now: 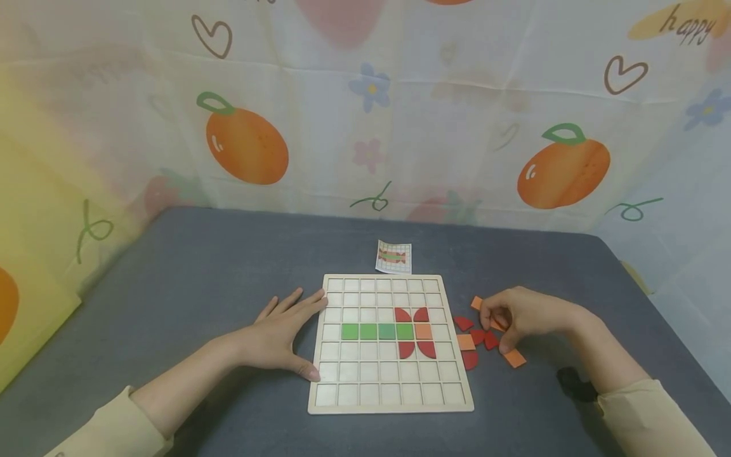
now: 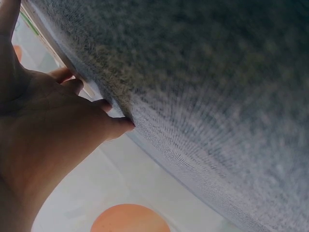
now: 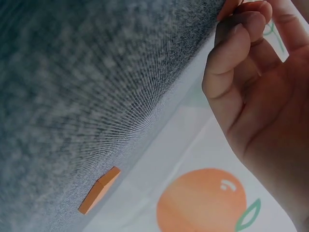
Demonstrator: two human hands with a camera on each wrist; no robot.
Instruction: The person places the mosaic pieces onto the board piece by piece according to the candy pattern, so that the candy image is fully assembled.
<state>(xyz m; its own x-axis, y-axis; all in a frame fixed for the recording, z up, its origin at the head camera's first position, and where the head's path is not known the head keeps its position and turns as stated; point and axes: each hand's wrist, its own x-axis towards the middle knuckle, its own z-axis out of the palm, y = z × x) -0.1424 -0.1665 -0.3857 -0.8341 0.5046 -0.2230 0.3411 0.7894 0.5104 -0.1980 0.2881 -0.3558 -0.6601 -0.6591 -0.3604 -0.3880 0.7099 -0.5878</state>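
Observation:
A pale wooden grid board (image 1: 342, 406) lies on the dark table. Four green squares (image 1: 368, 331) run in a row across it, ending at an orange square (image 1: 423, 331), with red quarter-circle pieces (image 1: 421, 315) above and below that end. My left hand (image 1: 280, 333) is spread at the board's left edge, thumb and fingertips right at the rim. Beyond the right edge, my right hand (image 1: 528, 317) bends its fingers low over loose pieces, thumb apart from the index finger. An orange piece (image 3: 228, 9) shows at its fingertips; I cannot tell whether they grip it.
Loose red pieces (image 1: 469, 360) and orange squares (image 1: 514, 358) lie right of the board, some beside its edge. Behind the board is a small card (image 1: 394, 256) printed with a coloured grid pattern. A dark object (image 1: 575, 384) sits by the right forearm. A patterned cloth hangs behind the table.

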